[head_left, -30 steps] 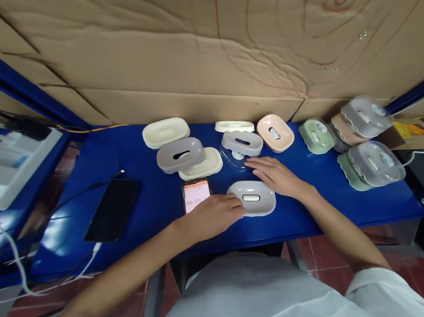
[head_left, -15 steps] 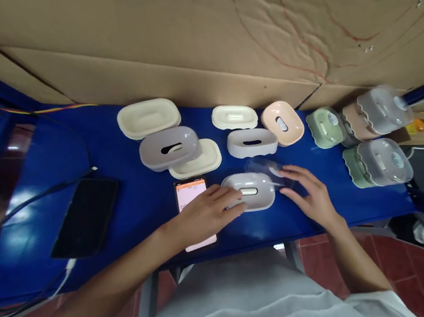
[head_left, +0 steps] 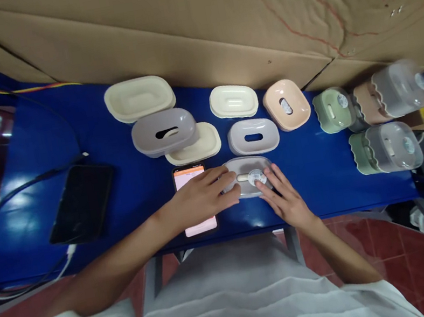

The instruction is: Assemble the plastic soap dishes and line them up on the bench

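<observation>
In front of me on the blue table lies an oval grey soap dish (head_left: 242, 191) with a pale bar in its middle slot. A clear plastic lid with a round white label (head_left: 257, 177) lies over it. My left hand (head_left: 212, 195) has its fingers curled around the left end of the dish. My right hand (head_left: 287, 201) grips the lid's right side, thumb and fingertips around the label. Whether the lid is fully seated cannot be seen. A lit phone (head_left: 200, 227) lies partly under my left forearm and hand.
Behind are a light grey dish (head_left: 270, 140), a peach dish (head_left: 297, 110), cream trays (head_left: 233, 101) and a darker grey dish (head_left: 143, 138). Lidded boxes (head_left: 394, 147) stand on the right. A black tablet (head_left: 82, 203) with a cable (head_left: 64, 263) lies left.
The clear lid has moved left from beside the dish to over it, with my right hand. My left hand stays at the dish's left end. The whole view has shifted slightly.
</observation>
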`<state>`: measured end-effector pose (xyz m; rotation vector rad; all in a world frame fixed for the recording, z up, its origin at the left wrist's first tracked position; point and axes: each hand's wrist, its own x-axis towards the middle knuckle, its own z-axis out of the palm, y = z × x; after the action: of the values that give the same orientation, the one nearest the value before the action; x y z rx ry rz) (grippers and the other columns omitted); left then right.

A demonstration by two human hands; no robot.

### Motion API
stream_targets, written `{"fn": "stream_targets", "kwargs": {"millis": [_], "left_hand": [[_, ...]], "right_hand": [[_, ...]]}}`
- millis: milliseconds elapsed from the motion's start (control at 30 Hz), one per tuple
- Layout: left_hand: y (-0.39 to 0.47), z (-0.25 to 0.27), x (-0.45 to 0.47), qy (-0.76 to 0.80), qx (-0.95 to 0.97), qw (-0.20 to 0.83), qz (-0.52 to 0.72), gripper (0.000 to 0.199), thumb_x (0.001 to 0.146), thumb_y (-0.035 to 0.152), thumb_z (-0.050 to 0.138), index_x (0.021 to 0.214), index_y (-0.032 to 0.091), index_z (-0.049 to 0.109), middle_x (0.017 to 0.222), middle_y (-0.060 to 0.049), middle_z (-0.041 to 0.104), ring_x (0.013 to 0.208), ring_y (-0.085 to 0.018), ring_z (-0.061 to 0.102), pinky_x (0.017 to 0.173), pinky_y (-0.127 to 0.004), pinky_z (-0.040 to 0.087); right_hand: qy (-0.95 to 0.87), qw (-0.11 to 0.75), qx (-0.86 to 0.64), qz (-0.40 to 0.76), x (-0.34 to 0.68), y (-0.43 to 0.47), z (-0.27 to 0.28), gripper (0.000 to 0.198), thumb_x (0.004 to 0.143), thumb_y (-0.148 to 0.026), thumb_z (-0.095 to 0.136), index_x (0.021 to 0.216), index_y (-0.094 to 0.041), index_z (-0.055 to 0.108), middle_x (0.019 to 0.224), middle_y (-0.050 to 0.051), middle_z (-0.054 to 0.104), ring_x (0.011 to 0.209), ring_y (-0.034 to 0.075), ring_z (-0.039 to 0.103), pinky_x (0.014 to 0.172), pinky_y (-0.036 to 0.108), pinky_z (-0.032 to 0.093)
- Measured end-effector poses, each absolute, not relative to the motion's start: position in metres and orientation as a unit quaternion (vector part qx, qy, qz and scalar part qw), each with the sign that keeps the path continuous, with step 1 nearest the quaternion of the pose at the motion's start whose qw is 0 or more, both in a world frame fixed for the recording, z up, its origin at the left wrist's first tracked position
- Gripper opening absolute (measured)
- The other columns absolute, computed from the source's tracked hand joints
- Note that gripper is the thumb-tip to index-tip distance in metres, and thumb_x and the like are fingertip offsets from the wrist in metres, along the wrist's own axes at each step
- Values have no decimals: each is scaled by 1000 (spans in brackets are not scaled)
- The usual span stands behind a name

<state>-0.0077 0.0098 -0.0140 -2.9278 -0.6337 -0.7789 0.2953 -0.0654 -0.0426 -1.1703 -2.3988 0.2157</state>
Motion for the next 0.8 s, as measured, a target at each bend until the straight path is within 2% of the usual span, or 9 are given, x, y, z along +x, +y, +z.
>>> {"fn": "stream_targets", "kwargs": {"millis": [167,267,400,467,533,667,800], "left_hand": [[10,-15,-9,-204,-945,27,-256,11,105,27,70,99,20,63,108,-7,71,98,-22,68,80,-32,60],[10,-17,-8,-207,-945,25,-254,13,104,29,73,101,19,64,110,-8,71,106,-23,68,87,-33,61],[9,-19,-5,-202,-946,15,-253,10,104,26,72,108,18,67,114,-9,72,113,-24,69,92,-33,62],[8,-19,-3,-201,-944,3,-263,10,104,24,71,111,18,67,115,-10,72,111,-25,71,88,-33,63],[5,-18,-2,-198,-935,-13,-295,12,105,22,70,115,17,68,116,-10,72,109,-25,72,87,-33,63],[0,-16,-2,-205,-917,-29,-342,25,104,15,67,129,18,67,123,-11,73,109,-23,73,93,-33,63],[-1,-16,-2,-214,-924,-20,-318,25,104,12,65,128,17,68,124,-11,75,109,-23,73,93,-34,63]], "right_hand": [[-891,215,-393,69,302,-60,-37,89,101,-7,69,175,-38,31,175,6,45,165,33,36,130,54,49],[-885,228,-399,74,303,-53,-40,88,101,-15,73,175,-40,31,170,8,50,163,34,41,129,57,49],[-873,225,-421,105,303,-44,-40,86,98,-28,80,172,-42,38,175,11,39,166,41,32,127,64,47],[-872,225,-415,131,308,-40,-32,79,100,-29,78,169,-42,43,174,11,39,163,39,39,125,61,50],[-865,238,-421,133,321,-36,-21,71,100,-31,78,165,-42,50,168,11,46,155,35,51,122,57,54],[-793,292,-535,13,369,-14,-1,59,96,-51,80,151,-34,67,154,14,56,145,39,59,117,61,56],[-657,320,-666,-151,417,32,0,72,95,-70,72,148,-21,67,150,20,53,143,42,55,118,66,49]]}}
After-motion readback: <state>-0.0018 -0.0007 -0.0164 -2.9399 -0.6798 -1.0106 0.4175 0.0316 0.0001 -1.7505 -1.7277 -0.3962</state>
